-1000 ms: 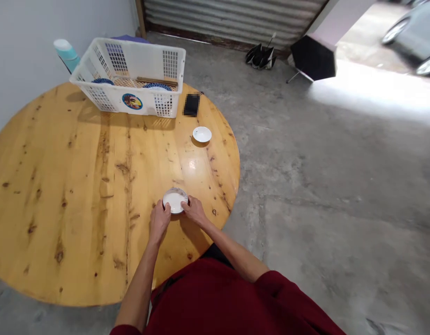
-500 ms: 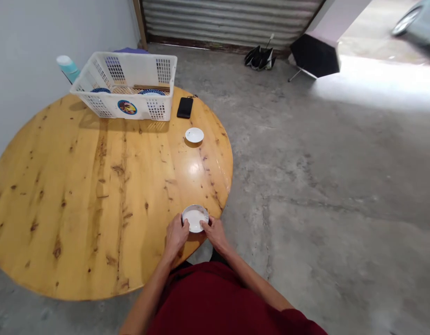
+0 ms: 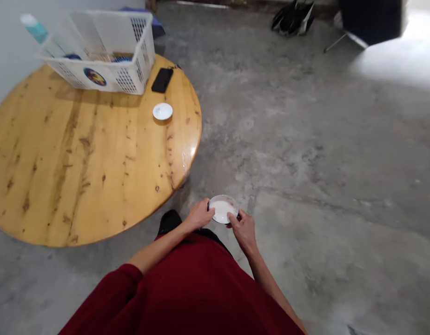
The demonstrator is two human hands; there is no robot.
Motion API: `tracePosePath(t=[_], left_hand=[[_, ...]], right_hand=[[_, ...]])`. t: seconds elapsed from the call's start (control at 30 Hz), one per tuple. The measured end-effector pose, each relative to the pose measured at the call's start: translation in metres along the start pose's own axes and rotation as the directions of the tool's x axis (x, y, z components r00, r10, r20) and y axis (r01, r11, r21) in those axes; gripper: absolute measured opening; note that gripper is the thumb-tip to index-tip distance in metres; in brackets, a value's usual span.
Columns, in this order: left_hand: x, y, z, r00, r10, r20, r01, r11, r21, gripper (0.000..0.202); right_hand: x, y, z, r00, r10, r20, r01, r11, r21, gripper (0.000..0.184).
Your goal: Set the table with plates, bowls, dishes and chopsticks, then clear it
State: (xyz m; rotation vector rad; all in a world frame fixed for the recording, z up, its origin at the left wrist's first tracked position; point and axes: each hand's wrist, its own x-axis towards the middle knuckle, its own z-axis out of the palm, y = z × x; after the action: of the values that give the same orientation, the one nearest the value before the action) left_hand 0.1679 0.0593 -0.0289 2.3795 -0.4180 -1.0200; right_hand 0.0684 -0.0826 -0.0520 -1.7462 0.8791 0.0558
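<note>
Between my hands is a white bowl (image 3: 222, 210), its inside facing up, held over the concrete floor beyond the table's right edge. My left hand (image 3: 200, 215) grips its left rim, thumb on the inner side. On the lower right of the rim, my right hand (image 3: 243, 228) pinches with its thumb inside and fingers underneath. The undersides of the fingers are hidden by the bowl. Another small white bowl (image 3: 162, 111) rests on the round wooden table (image 3: 106, 186), apart from both hands.
A white plastic basket (image 3: 131, 78) with blue-rimmed dishes stands at the table's back. Beside it lies a black phone (image 3: 162, 80). A light blue bottle (image 3: 36, 30) is behind the basket. Umbrellas (image 3: 371, 21) lie on the floor (image 3: 305, 163) at the far right.
Both hands have carried the bowl rightward, from over the table's near edge to above the floor. My view has turned right and down, with the table now further left.
</note>
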Motion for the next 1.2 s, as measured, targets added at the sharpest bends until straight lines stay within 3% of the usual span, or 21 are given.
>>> tracePosePath(t=[0.1,0.27,0.43,0.57,0.7,0.9,1.2], left_hand=[[0.009,0.017,0.009,0.999,0.017,0.048,-0.018,0.999,0.035,0.026],[0.024,0.026,0.001,0.999,-0.019,0.037,0.016,0.997,0.070,0.030],[0.052,0.028,-0.023,0.999,-0.050,-0.004,0.050,0.999,-0.006,0.030],[0.086,0.026,-0.057,0.992,-0.065,-0.104,0.053,0.992,-0.111,0.029],[0.116,0.018,-0.104,0.958,-0.113,-0.264,0.055,0.974,-0.219,0.027],[0.147,-0.007,-0.171,0.861,-0.233,-0.451,0.077,0.938,-0.338,0.025],[0.187,-0.048,-0.232,0.706,-0.347,-0.617,0.103,0.913,-0.396,0.032]], right_hand=[[0.003,0.005,-0.017,0.999,0.044,-0.022,-0.044,0.999,0.025,0.046],[0.020,0.007,-0.016,0.998,0.064,-0.007,-0.063,0.997,0.042,0.043],[0.065,-0.012,-0.012,0.999,0.027,0.040,-0.028,0.999,0.017,0.046],[0.119,-0.054,-0.001,0.993,-0.060,0.097,0.063,0.998,-0.028,0.046],[0.175,-0.113,0.025,0.965,-0.139,0.223,0.163,0.982,-0.094,0.048],[0.234,-0.195,0.086,0.902,-0.237,0.360,0.297,0.947,-0.121,0.045],[0.293,-0.256,0.163,0.826,-0.309,0.472,0.432,0.885,-0.175,0.034]])
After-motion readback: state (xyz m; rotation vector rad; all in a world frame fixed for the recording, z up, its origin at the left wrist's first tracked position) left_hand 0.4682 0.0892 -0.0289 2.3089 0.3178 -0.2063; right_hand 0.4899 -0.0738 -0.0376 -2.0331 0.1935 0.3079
